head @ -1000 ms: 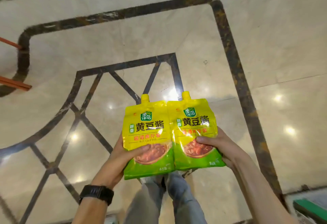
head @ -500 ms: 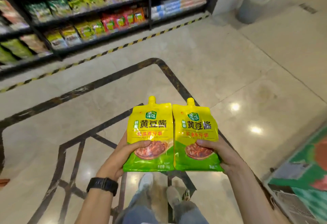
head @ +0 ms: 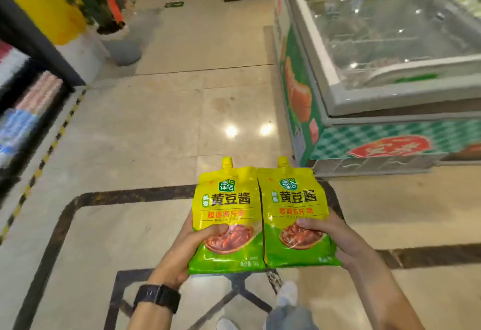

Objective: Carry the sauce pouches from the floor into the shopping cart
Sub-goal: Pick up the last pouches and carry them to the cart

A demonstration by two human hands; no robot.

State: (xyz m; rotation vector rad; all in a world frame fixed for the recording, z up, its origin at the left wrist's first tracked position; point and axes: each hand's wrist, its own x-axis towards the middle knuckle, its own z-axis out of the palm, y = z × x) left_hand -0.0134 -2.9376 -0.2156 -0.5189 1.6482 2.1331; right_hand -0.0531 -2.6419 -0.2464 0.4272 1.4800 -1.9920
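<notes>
Two yellow-and-green sauce pouches with yellow spout caps are held side by side in front of me, upright. My left hand [head: 182,251] grips the left pouch [head: 226,215] from its lower left, thumb across the front. My right hand [head: 335,238] grips the right pouch [head: 294,212] from its lower right, thumb on the front. The pouches' inner edges touch. No shopping cart is in view.
A chest freezer [head: 364,100] with glass lids stands at the right. Store shelves [head: 28,100] line the left behind a yellow-black floor stripe. A grey plant pot [head: 125,48] stands at the aisle's far left. Polished tile floor [head: 156,134] stretches ahead between them.
My view has swung right and up: the shelves slid to the left and the freezer came into sight. Both hands keep the same grip on the pouches.
</notes>
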